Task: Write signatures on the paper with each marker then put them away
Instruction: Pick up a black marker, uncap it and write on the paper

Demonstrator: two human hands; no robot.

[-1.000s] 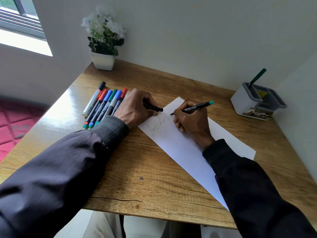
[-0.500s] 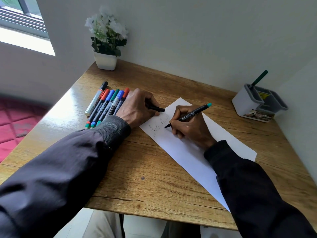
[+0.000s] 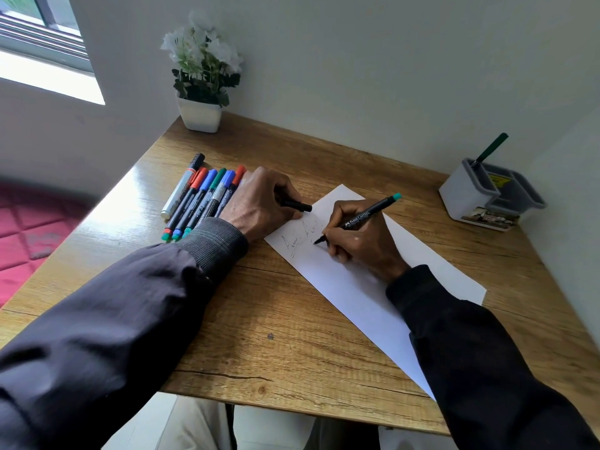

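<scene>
Your right hand (image 3: 360, 245) pinches the slim black marker (image 3: 365, 215), tip on the smooth white paper (image 3: 357, 287) at centre — its scrawl unreadable. Your left hand (image 3: 259, 203) curls round a black cap (image 3: 298, 206), mostly hidden.

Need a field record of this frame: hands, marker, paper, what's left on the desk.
writing: right hand grips the uncapped marker, tip on the paper
cap: black cap held in the left hand
signatures: two visible near the paper's far end
waiting: marker row beside the left hand, six caps visible
stowed: one green pen standing in the organizer
surface: wooden table
</scene>
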